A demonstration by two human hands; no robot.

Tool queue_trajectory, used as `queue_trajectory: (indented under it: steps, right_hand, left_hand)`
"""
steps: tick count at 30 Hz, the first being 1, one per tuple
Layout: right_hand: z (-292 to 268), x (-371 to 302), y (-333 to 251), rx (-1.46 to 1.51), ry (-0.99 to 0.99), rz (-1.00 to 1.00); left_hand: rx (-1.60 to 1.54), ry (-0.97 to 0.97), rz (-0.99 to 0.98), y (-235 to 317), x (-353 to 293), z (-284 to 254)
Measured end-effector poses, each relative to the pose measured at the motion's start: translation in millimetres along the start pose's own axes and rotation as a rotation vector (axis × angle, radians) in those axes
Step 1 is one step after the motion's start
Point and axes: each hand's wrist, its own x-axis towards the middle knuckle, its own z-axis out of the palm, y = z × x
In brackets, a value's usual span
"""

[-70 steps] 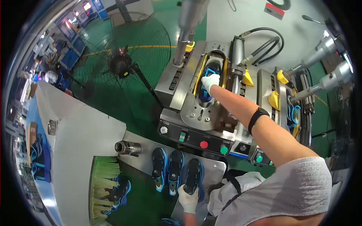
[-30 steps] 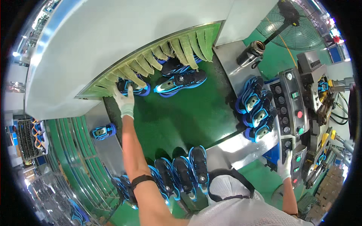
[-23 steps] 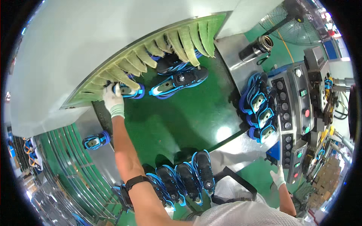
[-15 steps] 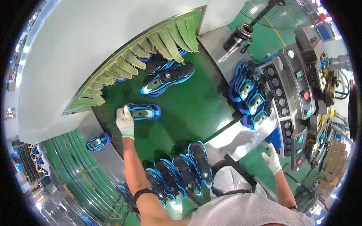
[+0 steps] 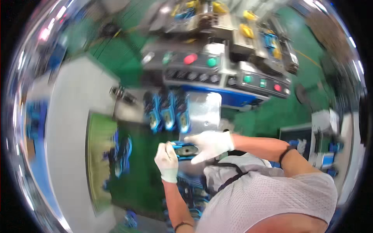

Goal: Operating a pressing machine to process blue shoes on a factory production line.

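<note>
A black and blue shoe (image 5: 186, 151) is held in front of me between my two white-gloved hands, its opening with a greyish last inside facing up. My left hand (image 5: 167, 162) is closed around the shoe's left end. At the other end, my right hand (image 5: 211, 145) grips it with the thumb on the near side and the fingers on the far side. Just beyond my hands, several similar shoes (image 5: 167, 114) stand side by side on a metal shelf (image 5: 208, 110). More shoes (image 5: 188, 198) lie near my left forearm, blurred by motion.
To the left a green flap curtain (image 5: 99, 163) hangs at a machine opening, with shoes (image 5: 123, 157) beside it on the green belt (image 5: 142, 167). A control panel (image 5: 192, 73) with knobs and coloured buttons stands beyond the shelf. A dark flask (image 5: 123, 94) stands left of the shelf.
My view has swung to the right. My left hand has brought the shoe from the belt toward the shelf, and my right hand has come from the side and taken hold of it.
</note>
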Motion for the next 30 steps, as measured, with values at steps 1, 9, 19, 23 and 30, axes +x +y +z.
queue_trajectory:
  steps: [1, 9, 19, 23, 30]
  right_hand:
    - [-8, -7, 6, -0.072, -0.027, 0.083]
    - [-97, -189, 128, 0.468, 0.657, 0.221]
    - [-105, -387, 177, 1.301, 1.383, 0.286]
    - [-98, -410, 182, 1.374, 1.61, 0.13]
    - [-111, -413, 198, 1.309, 1.728, 0.275]
  left_hand:
    - [0.129, -0.026, 0.225, 27, 13, 24]
    - [-0.211, -0.383, 1.06, 272, 90, 195]
    - [-0.174, -0.449, 0.506, 384, 225, 529]
    - [0.061, -0.119, 0.563, 377, 255, 652]
    - [-0.022, -0.325, 0.552, 370, 310, 666]
